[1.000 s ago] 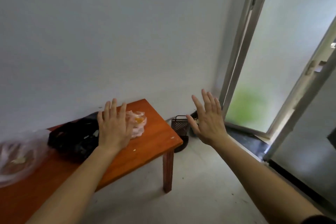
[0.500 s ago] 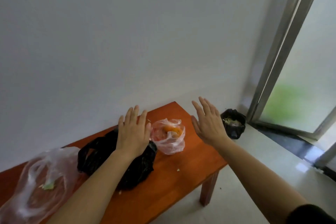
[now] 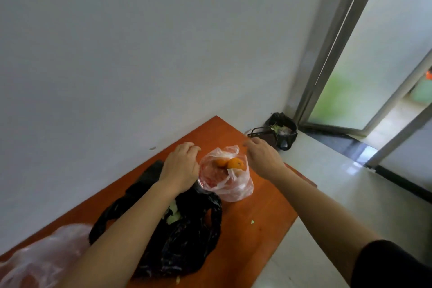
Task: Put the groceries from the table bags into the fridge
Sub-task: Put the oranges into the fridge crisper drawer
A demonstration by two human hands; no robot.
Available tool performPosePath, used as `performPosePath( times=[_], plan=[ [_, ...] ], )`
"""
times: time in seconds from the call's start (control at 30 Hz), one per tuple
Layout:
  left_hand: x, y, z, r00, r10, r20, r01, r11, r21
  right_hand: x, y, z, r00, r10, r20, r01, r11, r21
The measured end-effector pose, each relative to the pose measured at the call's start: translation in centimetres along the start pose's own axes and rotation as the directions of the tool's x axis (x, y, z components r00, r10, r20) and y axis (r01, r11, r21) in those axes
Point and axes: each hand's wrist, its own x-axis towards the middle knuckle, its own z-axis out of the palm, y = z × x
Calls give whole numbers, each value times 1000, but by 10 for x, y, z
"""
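Note:
A thin pink plastic bag (image 3: 228, 180) holding two oranges (image 3: 236, 163) stands on the orange wooden table (image 3: 264, 213). My left hand (image 3: 180, 166) is against the bag's left side with its fingers curled; its grip is hidden. My right hand (image 3: 263, 159) hovers at the bag's upper right rim, fingers bent downward with nothing seen in them. A crumpled black bag (image 3: 184, 241) with pale green leaves showing lies under my left forearm. A clear plastic bag (image 3: 44, 257) is at the table's lower left. No fridge is in view.
The table stands against a white wall. On the floor in the corner are a bin with a black liner (image 3: 282, 130) and a dark basket (image 3: 261, 134). A glass sliding door with a metal frame (image 3: 327, 54) is to the right, above pale floor tiles (image 3: 327, 182).
The view has turned left and down toward the table. Both hands have dropped from raised, spread palms to either side of the pink bag, with their fingers curling.

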Motion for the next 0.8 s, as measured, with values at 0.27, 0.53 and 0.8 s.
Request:
performPosePath(
  times=[0.27, 0.53, 0.8],
  plan=[
    [63, -4, 71, 919, 133, 371, -63, 979, -193, 22, 18, 42, 972, 106, 209, -105, 994, -15],
    [123, -3, 161, 897, 39, 440, 42, 984, -173, 76, 66, 110, 913, 2, 409, -34, 997, 72],
    [188, -5, 204, 821, -81, 565, 71, 997, 40, 90, 105, 159, 831, -98, 548, -6, 983, 186]
  ],
)
